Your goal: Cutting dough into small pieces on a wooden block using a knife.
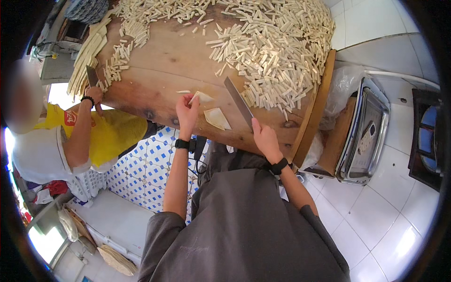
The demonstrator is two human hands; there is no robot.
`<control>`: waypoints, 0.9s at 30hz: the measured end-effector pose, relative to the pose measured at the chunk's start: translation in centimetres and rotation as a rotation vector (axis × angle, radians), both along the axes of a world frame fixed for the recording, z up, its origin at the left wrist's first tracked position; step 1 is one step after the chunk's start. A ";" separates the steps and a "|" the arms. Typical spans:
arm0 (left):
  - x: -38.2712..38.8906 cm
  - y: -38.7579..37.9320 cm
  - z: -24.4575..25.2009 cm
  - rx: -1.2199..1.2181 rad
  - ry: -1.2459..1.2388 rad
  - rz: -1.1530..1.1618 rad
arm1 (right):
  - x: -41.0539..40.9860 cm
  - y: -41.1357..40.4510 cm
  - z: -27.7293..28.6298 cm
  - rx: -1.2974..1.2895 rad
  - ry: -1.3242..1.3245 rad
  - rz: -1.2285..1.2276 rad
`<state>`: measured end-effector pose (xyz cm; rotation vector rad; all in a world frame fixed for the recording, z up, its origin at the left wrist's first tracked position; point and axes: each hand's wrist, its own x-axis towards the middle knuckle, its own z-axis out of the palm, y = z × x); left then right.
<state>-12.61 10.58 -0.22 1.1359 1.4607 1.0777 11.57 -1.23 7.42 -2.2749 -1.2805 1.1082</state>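
Observation:
My left hand (187, 111) pinches the edge of a pale flat dough piece (204, 97) at the near part of the wooden worktop (169, 63). A second flat piece (216, 118), roughly four-sided, lies just to its right, and a thin sliver (183, 92) rests beyond my fingers. My right hand (265, 137) is closed round the handle end of a broad-bladed knife (238, 98), whose blade points away and to the left. Beyond the blade spreads a large heap of short cut dough strips (278, 56).
At the left, a co-worker in a yellow apron (112, 134) holds another knife (92, 75) beside long stacked strips (88, 53). A raised wooden edge (315, 109) bounds the worktop at right, with metal trays (380, 141) beyond it.

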 end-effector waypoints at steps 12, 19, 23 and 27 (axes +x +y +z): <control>2.6 2.1 0.5 -0.042 0.005 -0.051 | 0.2 0.0 -0.5 -0.073 0.011 -0.024; 3.2 2.7 -0.1 0.020 0.119 -0.147 | 0.2 -0.1 -1.2 -0.028 0.002 -0.041; 2.8 1.6 0.1 -0.033 0.133 -0.215 | 0.5 -0.1 -1.4 -0.034 -0.006 -0.041; 1.9 -0.1 0.0 -0.037 0.094 -0.257 | 0.4 0.1 -0.7 -0.061 -0.010 -0.037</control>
